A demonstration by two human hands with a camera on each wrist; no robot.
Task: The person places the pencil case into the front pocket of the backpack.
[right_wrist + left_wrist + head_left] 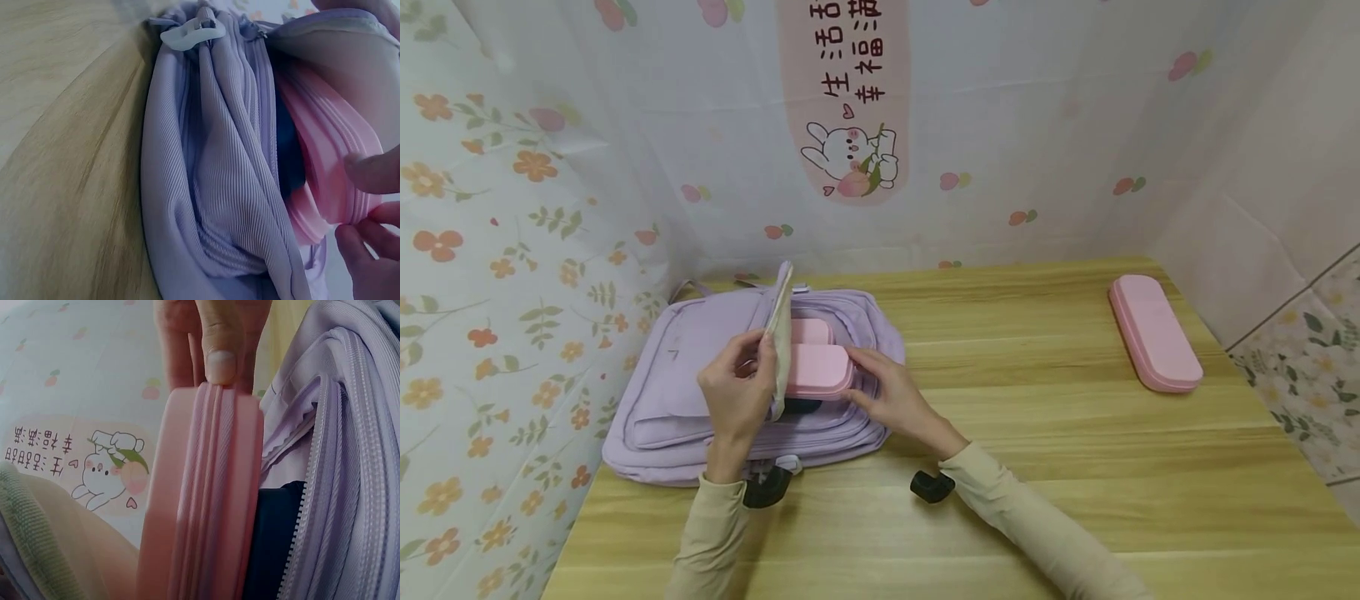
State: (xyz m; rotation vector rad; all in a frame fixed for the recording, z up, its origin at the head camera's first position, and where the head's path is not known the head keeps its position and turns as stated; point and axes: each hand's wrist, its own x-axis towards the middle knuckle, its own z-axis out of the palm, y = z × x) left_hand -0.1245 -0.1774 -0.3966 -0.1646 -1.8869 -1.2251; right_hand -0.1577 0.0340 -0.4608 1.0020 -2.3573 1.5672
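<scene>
A lilac backpack (666, 400) lies on the table, its front compartment unzipped. My left hand (739, 387) grips the edge of the lifted flap (781, 354), whose pale lining faces right. A pink zippered pencil case (822, 368) sits partly inside the opening, pinched at its right end between thumb and fingers of my right hand (901, 400). Its far end is hidden behind the flap. Just beyond it, a second pink case (815, 331) lies in the compartment. Something dark blue (272, 540) shows beside the held case in the left wrist view; its kind is unclear.
Another pink case (1156, 333) rests at the table's right side. The wooden table (1000, 375) meets a printed curtain (1045, 142) at the back and a floral one (512, 333) on the left. Two black objects (932, 486) appear near the wrists.
</scene>
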